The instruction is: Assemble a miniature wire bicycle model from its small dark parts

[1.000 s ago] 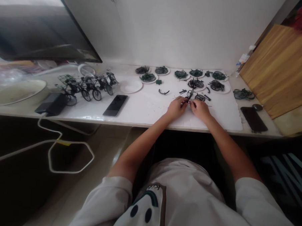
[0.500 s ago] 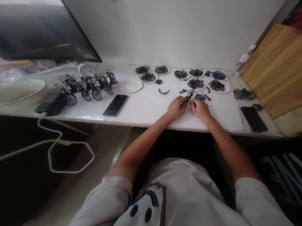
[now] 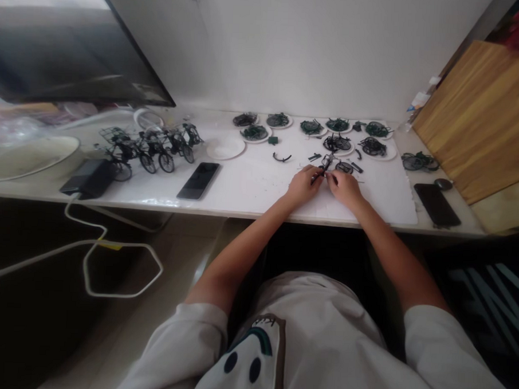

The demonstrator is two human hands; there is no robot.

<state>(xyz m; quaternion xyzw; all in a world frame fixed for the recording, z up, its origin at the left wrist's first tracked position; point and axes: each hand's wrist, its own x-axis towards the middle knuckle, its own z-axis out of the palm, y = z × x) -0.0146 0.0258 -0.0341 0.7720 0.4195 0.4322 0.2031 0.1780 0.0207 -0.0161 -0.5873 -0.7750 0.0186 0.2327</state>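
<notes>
Over the white sheet (image 3: 388, 194), my left hand (image 3: 305, 184) is closed on a small dark bicycle part (image 3: 327, 162) that sticks up between my hands. My right hand (image 3: 343, 187) meets it from the right with fingers pinched; what they hold is too small to make out. Just behind my right hand lies a dark wheel (image 3: 344, 167). Small black pieces (image 3: 315, 157) lie behind my left hand, and a curved black part (image 3: 282, 158) rests farther left.
Several small plates with dark bicycle parts (image 3: 337, 143) stand along the back. Assembled miniature bicycles (image 3: 158, 150), a phone (image 3: 199, 181), a black adapter (image 3: 89, 178) and a basin (image 3: 33, 159) are at left. Another phone (image 3: 437, 204) and a wooden board (image 3: 486, 118) are at right.
</notes>
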